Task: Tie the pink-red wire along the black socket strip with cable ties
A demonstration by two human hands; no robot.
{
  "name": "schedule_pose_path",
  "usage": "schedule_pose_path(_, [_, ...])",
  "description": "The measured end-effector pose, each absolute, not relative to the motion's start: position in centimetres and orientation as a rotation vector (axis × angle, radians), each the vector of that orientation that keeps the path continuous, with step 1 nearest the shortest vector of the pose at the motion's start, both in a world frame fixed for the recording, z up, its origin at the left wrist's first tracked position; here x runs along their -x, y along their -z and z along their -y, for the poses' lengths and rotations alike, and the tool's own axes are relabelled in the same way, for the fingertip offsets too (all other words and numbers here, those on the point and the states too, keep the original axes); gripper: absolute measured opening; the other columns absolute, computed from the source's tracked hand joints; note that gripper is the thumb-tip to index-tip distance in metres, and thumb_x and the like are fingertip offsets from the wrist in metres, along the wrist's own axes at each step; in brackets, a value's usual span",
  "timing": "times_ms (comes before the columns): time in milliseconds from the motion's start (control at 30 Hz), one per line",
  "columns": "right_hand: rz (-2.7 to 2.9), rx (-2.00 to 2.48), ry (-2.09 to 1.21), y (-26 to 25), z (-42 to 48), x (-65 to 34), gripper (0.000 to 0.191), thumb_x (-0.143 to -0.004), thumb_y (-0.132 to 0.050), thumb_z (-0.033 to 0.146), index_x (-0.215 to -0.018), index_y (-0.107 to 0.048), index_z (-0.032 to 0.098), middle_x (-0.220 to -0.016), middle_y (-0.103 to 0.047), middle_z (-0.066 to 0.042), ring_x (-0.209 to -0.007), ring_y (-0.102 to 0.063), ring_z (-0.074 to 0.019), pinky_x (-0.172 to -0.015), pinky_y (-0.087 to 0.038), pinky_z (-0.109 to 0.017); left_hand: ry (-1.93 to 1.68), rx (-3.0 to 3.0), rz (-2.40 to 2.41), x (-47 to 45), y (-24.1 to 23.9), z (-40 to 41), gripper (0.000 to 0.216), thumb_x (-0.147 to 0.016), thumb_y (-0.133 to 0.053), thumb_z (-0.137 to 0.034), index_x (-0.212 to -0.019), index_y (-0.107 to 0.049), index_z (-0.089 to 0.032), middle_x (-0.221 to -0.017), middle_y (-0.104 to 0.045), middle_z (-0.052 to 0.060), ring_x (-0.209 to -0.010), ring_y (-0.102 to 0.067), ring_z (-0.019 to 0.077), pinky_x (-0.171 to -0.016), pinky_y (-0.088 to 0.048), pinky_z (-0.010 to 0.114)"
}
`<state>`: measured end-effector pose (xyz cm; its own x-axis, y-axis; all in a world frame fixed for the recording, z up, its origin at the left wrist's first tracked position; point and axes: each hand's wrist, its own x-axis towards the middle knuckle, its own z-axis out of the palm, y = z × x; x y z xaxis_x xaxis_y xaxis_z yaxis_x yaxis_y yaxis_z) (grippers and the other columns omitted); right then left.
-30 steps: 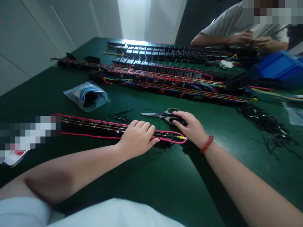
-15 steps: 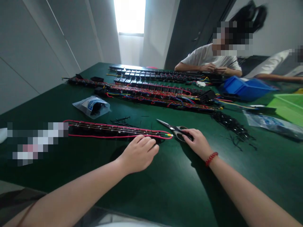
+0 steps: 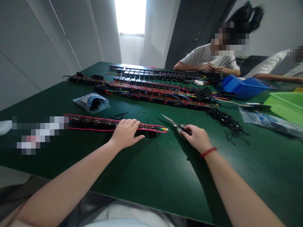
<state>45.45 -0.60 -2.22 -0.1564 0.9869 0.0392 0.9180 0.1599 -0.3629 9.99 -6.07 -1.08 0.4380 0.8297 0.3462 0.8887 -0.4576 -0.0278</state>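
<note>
My left hand [image 3: 125, 133] rests across a long black wired strip [image 3: 99, 123], its fingers over the far edge and its thumb spread to the right. A red wire loops around the strip, and brass-coloured rails run along it. At the strip's right end is a green-yellow wire with a ring terminal [image 3: 167, 129]. My right hand [image 3: 197, 136] is closed round the handles of a pair of scissors [image 3: 172, 122], whose blades point to the upper left and appear closed. Black cable ties [image 3: 119, 116] lie just behind the strip.
Several more wired strips [image 3: 151, 94] lie across the back of the green table [image 3: 146, 170]. A plastic bag [image 3: 91, 102] holds black pieces. On the right are a pile of black ties [image 3: 228, 123], a blue bin [image 3: 243, 86] and a green bin [image 3: 284, 107]. Two people sit beyond.
My left hand has moved left and up, from beside the strip's right end onto the strip, and its fingers have opened out. The scissors stay in my right hand, slightly shifted.
</note>
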Motion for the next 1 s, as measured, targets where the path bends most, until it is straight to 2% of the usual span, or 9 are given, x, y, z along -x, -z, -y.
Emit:
schedule_pose_path(100, [2.049, 1.807, -0.392, 2.3, 0.5, -45.5, 0.036, -0.094, -0.060, 0.037, -0.124, -0.059, 0.018, -0.125, -0.061, -0.010, -0.105, -0.063, -0.0224, -0.088, -0.055, -0.044, 0.380, 2.523, 1.515, -10.1, 0.7, 5.6, 0.050, -0.094, -0.049, -0.054, -0.123, -0.059, -0.014, -0.126, -0.063, 0.017, -0.115, -0.059, 0.0322, -0.098, -0.043, 0.047])
schedule_pose_path(233, [1.924, 1.783, -0.467, 2.5, 0.6, -45.8, 0.036, -0.094, -0.060, 0.037, -0.124, -0.059, 0.018, -0.124, -0.062, -0.010, -0.104, -0.063, -0.0220, -0.087, -0.055, -0.044, 0.376, 2.566, 1.503, -10.0, 0.0, 6.0, 0.048, -0.095, -0.049, -0.051, -0.127, -0.056, -0.016, -0.134, -0.057, 0.016, -0.122, -0.054, 0.0326, -0.102, -0.041, 0.049])
schedule_pose_path(333, [1.858, 1.787, -0.496, 2.8, 0.8, -45.6, 0.036, -0.094, -0.060, 0.037, -0.124, -0.059, 0.017, -0.122, -0.062, -0.009, -0.102, -0.064, -0.0217, -0.085, -0.056, -0.043, 0.324, 2.673, 1.420, -9.9, -0.5, 6.9, 0.033, -0.098, -0.046, -0.038, -0.116, -0.062, -0.016, -0.119, -0.065, 0.014, -0.113, -0.059, 0.0283, -0.099, -0.044, 0.046])
schedule_pose_path(433, [1.815, 1.782, -0.505, 3.2, 0.9, -45.3, 0.035, -0.094, -0.060, 0.038, -0.122, -0.059, 0.017, -0.121, -0.063, -0.009, -0.101, -0.064, -0.0213, -0.085, -0.056, -0.043, 0.199, 2.829, 1.315, -9.9, -0.5, 7.8, 0.023, -0.097, -0.050, -0.035, -0.103, -0.066, -0.020, -0.099, -0.070, 0.006, -0.095, -0.066, 0.0225, -0.087, -0.049, 0.037])
schedule_pose_path(533, [1.778, 1.770, -0.532, 3.1, 1.1, -45.5, 0.033, -0.094, -0.060, 0.037, -0.120, -0.060, 0.016, -0.116, -0.064, -0.008, -0.096, -0.065, -0.0199, -0.082, -0.057, -0.041, 0.118, 2.891, 1.333, -9.8, -0.3, 8.4, 0.020, -0.095, -0.053, -0.029, -0.109, -0.063, -0.020, -0.100, -0.068, 0.005, -0.087, -0.068, 0.0202, -0.074, -0.051, 0.031])
schedule_pose_path(667, [1.710, 1.755, -0.573, 2.6, 1.5, -46.2, 0.029, -0.094, -0.060, 0.039, -0.110, -0.063, 0.015, -0.101, -0.067, -0.005, -0.082, -0.065, -0.0157, -0.073, -0.057, -0.035, 0.066, 2.947, 1.377, -9.5, -0.1, 8.6, 0.027, -0.093, -0.049, -0.016, -0.118, -0.060, -0.020, -0.109, -0.067, 0.007, -0.098, -0.067, 0.0191, -0.080, -0.052, 0.029])
schedule_pose_path(833, [1.643, 1.672, -0.665, 2.5, 1.5, -46.8, 0.045, -0.077, -0.072, 0.056, -0.095, -0.062, 0.016, -0.079, -0.070, -0.004, -0.064, -0.062, -0.0154, -0.053, -0.048, -0.027, 0.076, 3.002, 1.395, -9.1, -0.1, 8.4, 0.032, -0.088, -0.046, -0.005, -0.112, -0.061, -0.020, -0.103, -0.068, 0.006, -0.096, -0.066, 0.0189, -0.081, -0.052, 0.029])
schedule_pose_path(1000, [1.643, 1.625, -0.704, 2.4, 1.6, -46.3, 0.054, -0.066, -0.076, 0.064, -0.091, -0.062, 0.018, -0.078, -0.072, -0.005, -0.064, -0.063, -0.0178, -0.051, -0.045, -0.027, 0.267, 3.083, 1.331, -9.2, -0.7, 8.2, 0.022, -0.087, -0.051, -0.012, -0.100, -0.064, -0.024, -0.096, -0.067, 0.000, -0.088, -0.065, 0.0143, -0.078, -0.051, 0.024])
